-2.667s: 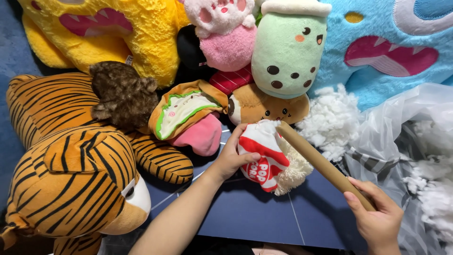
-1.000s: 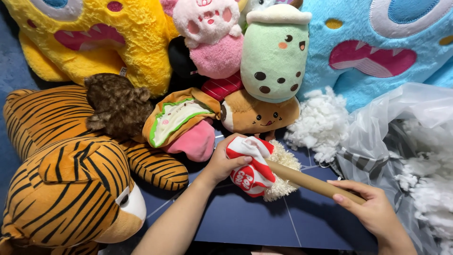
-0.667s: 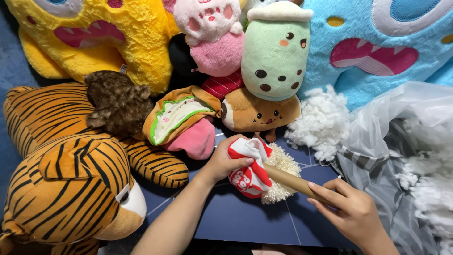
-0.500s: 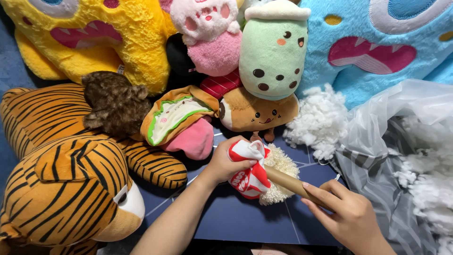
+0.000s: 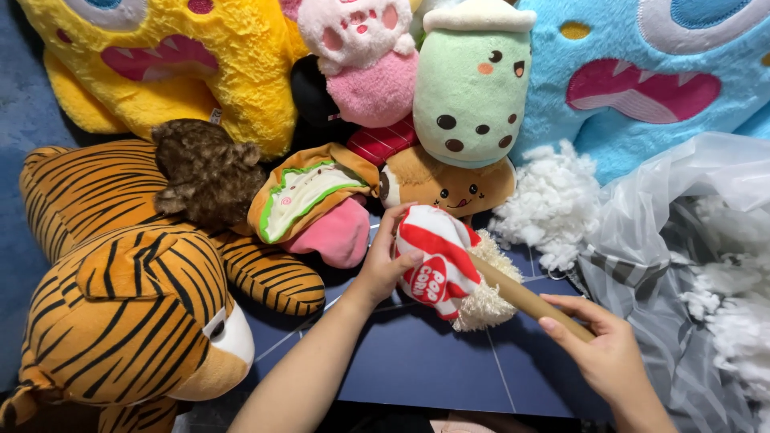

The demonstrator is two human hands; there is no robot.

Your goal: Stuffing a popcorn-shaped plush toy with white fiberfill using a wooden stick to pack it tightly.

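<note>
Your left hand [image 5: 383, 269] holds the red-and-white striped popcorn plush [image 5: 437, 261] near the middle of the blue mat [image 5: 417, 361]; the fingers curl around its left side and the thumb presses on its front. Your right hand [image 5: 603, 353], at about 4 o'clock from the plush, grips the brown wooden stick [image 5: 525, 297] with the fingers closed together around its lower end. The upper end of the stick goes into the plush, beside the cream fluffy part [image 5: 485, 293].

At 12 o'clock from the plush lies a small brown toast plush [image 5: 449, 186], touching it, and above that stands a green bubble-tea plush [image 5: 469, 84]. At 10 o'clock is a taco plush [image 5: 309, 200]. A big tiger plush [image 5: 120, 281] fills the 9 o'clock side. At 2 o'clock lies loose white stuffing [image 5: 549, 200], and at 3 o'clock a clear plastic bag [image 5: 682, 240] with more stuffing inside.
</note>
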